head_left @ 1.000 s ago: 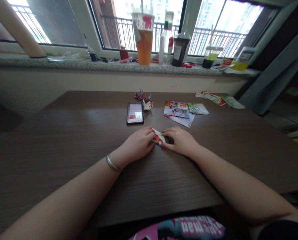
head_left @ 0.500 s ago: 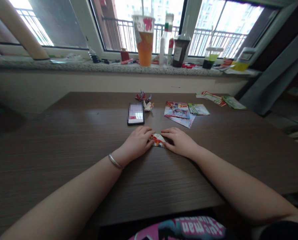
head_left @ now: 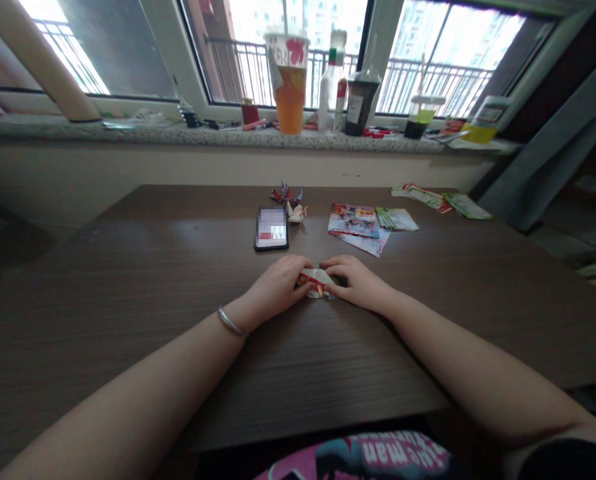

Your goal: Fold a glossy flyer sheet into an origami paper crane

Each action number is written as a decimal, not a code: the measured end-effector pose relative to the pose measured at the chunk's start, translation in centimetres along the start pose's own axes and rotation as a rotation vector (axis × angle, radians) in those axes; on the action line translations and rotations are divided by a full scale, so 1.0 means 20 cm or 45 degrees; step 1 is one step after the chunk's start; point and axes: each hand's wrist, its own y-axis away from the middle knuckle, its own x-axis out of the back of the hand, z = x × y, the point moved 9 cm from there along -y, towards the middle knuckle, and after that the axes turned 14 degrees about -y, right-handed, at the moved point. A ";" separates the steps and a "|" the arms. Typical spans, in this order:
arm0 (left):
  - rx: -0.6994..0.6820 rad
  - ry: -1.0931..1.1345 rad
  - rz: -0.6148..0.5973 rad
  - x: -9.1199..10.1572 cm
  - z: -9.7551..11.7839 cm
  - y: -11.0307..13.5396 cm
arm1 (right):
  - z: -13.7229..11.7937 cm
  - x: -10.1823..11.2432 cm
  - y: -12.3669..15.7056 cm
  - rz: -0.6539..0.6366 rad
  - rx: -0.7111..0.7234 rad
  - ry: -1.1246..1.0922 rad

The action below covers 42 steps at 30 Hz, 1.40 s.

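A small folded piece of printed paper (head_left: 319,283), red and white, lies on the dark wooden table (head_left: 128,280) between my two hands. My left hand (head_left: 275,290), with a silver bangle on its wrist, curls its fingers onto the paper's left edge. My right hand (head_left: 358,283) pinches the paper's right side with thumb and fingertips. Both hands rest on the tabletop and hide part of the paper.
A phone (head_left: 271,227) with a lit screen lies just beyond my hands. Small folded paper figures (head_left: 291,200) sit behind it. Printed leaflets (head_left: 358,223) lie to the right, more leaflets (head_left: 438,199) farther back. Cups and bottles, among them an orange drink (head_left: 289,83), stand on the windowsill.
The paper has been folded smaller and flatter between my fingers. Both hands stayed in place on the table, their fingertips drawing closer together over the paper.
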 end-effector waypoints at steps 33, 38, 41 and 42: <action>-0.381 -0.052 0.257 0.10 0.10 0.01 | -0.06 0.03 0.01 0.068 0.149 0.086; -0.399 -0.228 0.183 0.07 0.12 0.01 | -0.04 0.02 0.01 0.026 0.086 0.109; -0.424 -0.328 0.097 0.05 0.14 0.01 | -0.05 0.02 0.01 -0.003 0.072 0.111; -0.435 -0.350 0.072 0.05 0.15 0.01 | -0.05 0.02 0.01 -0.013 0.070 0.114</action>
